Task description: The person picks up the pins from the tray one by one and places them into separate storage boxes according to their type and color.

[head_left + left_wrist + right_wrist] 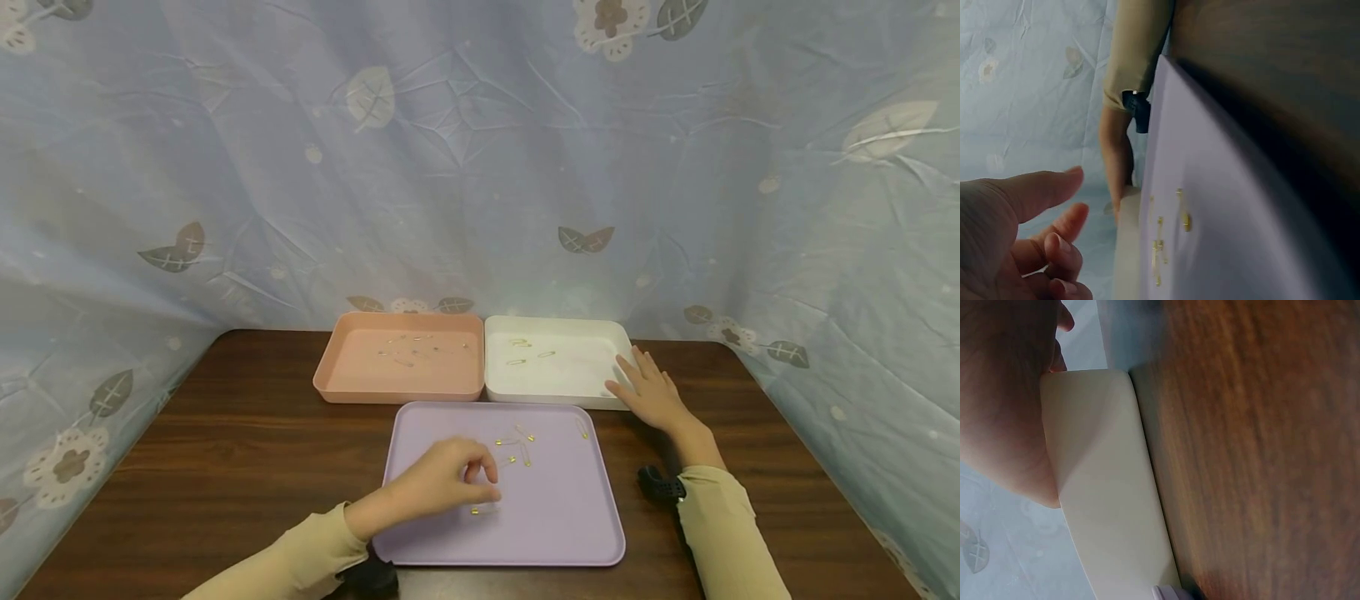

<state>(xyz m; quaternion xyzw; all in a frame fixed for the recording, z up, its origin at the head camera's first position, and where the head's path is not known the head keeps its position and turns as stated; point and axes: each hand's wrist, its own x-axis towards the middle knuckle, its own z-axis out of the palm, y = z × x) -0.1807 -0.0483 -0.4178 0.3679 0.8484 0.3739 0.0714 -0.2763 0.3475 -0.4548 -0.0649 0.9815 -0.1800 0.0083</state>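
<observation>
Beige sleeve point(300, 550) at the near left leads to the left hand point(446, 479), which hangs low above the lilac tray point(562, 521), thumb and forefinger bowed towards each other, a gap between their tips and nothing visible held. Just beneath them a gold-headed safety pin point(476, 511) lies flat on the tray; the bowed shape probably suits something that thin. Farther back, more safety pins point(527, 457) lie scattered on this tray, presumably placed nearest the person for easy reach. At the far right, the right hand point(652, 400) rests on the right edge of the white tray point(547, 399), fingers spread and gripping nothing, perhaps steadying it. That tray carries gold-toned pins point(547, 354); the salmon tray point(390, 397), touching its left side, carries silvery pins point(422, 337). Low rims presumably keep such small pieces off the wooden tabletop point(262, 467).
</observation>
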